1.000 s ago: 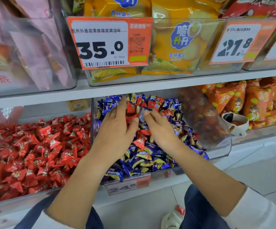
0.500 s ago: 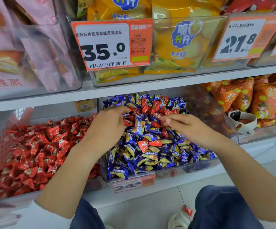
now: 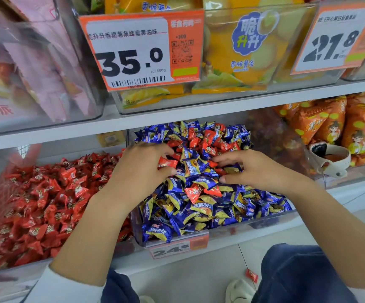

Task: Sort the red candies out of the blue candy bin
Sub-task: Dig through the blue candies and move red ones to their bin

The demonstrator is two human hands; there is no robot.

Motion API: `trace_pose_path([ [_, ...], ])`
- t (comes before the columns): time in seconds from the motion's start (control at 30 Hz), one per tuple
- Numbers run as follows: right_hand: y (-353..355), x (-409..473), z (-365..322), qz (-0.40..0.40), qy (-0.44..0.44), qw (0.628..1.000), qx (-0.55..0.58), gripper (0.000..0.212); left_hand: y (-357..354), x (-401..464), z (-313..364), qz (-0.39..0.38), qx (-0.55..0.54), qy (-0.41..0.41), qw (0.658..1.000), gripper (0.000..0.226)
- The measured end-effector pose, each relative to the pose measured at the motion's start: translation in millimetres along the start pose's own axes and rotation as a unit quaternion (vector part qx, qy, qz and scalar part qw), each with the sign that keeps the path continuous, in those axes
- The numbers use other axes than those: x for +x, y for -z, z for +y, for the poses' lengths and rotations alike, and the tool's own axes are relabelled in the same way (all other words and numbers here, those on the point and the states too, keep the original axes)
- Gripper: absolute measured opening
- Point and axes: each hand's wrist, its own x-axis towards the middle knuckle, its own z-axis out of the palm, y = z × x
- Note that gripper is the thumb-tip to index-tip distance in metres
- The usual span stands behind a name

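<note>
- Stray red candy (image 3: 251, 275) lies on the floor below the hands, near a pale shoe (image 3: 239, 289); not in any bin.
- Both forearms reach up and forward from white sleeves into the blue candy bin (image 3: 271, 221), wrists over its front half.
- Change: half a second ago the left hand (image 3: 138, 169) was curled on the pile with nothing visible in it; now it pinches a red candy (image 3: 167, 163) between thumb and fingers, lifted just clear of the blue wrappers. Judgement: one red piece picked, ready to carry left.
- Left hand pose: palm down, fingers clawed, thumb under the candy.
- Right hand (image 3: 258, 171) has pulled slightly nearer since then; now palm down, fingers spread and bent, tips on the pile just right of the left hand. Grasping anything? Cannot tell, its fingertips sink among wrappers.
- Two loose red candies (image 3: 201, 190) sit just below and between the hands.
- Red candy bin (image 3: 35, 204) is left of the left hand, touching the blue bin's side.
- Beyond the fingers, a cluster of reds (image 3: 210, 142) remains at the back of the pile; the job looks far from done.
</note>
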Motion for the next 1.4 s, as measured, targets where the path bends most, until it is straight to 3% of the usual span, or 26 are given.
trace_pose_path([
  [0.2, -8, 6, -9, 0.081, 0.017, 0.991, -0.106, 0.038, 5, 2, -11, 0.112, -0.105, 0.034, 0.988, 0.017],
  [0.33, 0, 4, -4, 0.158, 0.010, 0.987, -0.006, 0.027, 10, 1, -15, 0.131, -0.098, 0.066, 0.984, 0.025],
  [0.43, -1, 8, -4, 0.195, -0.006, 0.980, 0.050, 0.032, 14, 0, -15, 0.107, -0.067, 0.061, 0.990, 0.035],
  [0.57, -5, 12, -9, 0.115, 0.006, 0.992, -0.055, 0.027, 12, -3, -17, 0.081, -0.049, 0.022, 0.995, 0.044],
  [0.67, -7, 12, -7, 0.040, -0.002, 0.995, -0.089, 0.044, 13, -5, -13, 0.072, 0.036, 0.012, 0.997, 0.039],
  [0.77, -10, 13, -5, 0.045, -0.015, 0.992, -0.114, 0.036, 16, -7, -2, 0.043, 0.192, 0.015, 0.980, 0.033],
  [0.9, -14, 15, -4, 0.070, 0.000, 0.987, -0.144, 0.024, 15, -10, 3, -0.032, 0.262, 0.026, 0.964, 0.045],
  [1.03, -16, 17, -2, 0.124, 0.026, 0.975, -0.185, 0.019, 17, -10, -5, -0.047, 0.232, 0.016, 0.972, 0.047],
  [1.2, -9, 12, -7, 0.185, 0.008, 0.981, -0.049, 0.025, 18, -10, -14, 0.008, 0.097, 0.046, 0.994, 0.032],
  [1.3, -2, 7, -8, 0.165, -0.010, 0.986, -0.003, 0.027, 27, -15, -19, 0.018, 0.044, 0.063, 0.997, 0.022],
  [1.4, 0, 1, -10, 0.134, -0.028, 0.990, 0.026, 0.015, 34, -26, -21, -0.036, 0.075, 0.070, 0.994, 0.034],
])
